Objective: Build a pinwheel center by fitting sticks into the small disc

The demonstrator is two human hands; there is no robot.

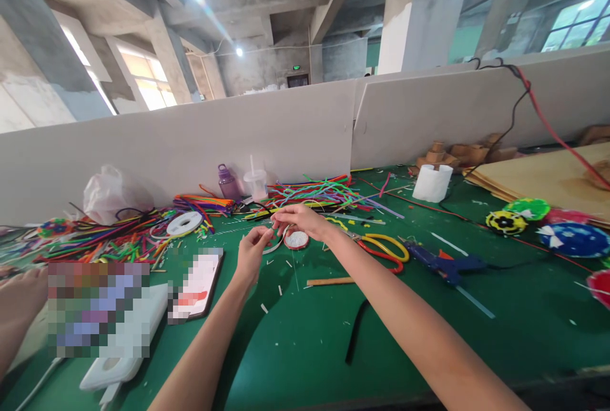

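Note:
Both of my hands are raised over the green table (314, 328), fingertips close together near the middle. My left hand (251, 252) is closed in a pinch, and what lies between its fingertips is too small to name. My right hand (302, 220) is also pinched, with a thin pale strip (284, 233) hanging at its fingers. Just below my right hand sits a small round container (296, 241) of white bits. Scissors with orange and yellow handles (386, 249) lie right of it, beside a wooden stick (331, 281).
A blue glue gun (443, 262) and pom-pom shapes (574, 239) lie at the right. Colourful pipe cleaners (314, 194), a purple bottle (227, 182) and a cup (258, 185) stand behind. A phone (197, 284) and another person's hand (23, 290) are at the left.

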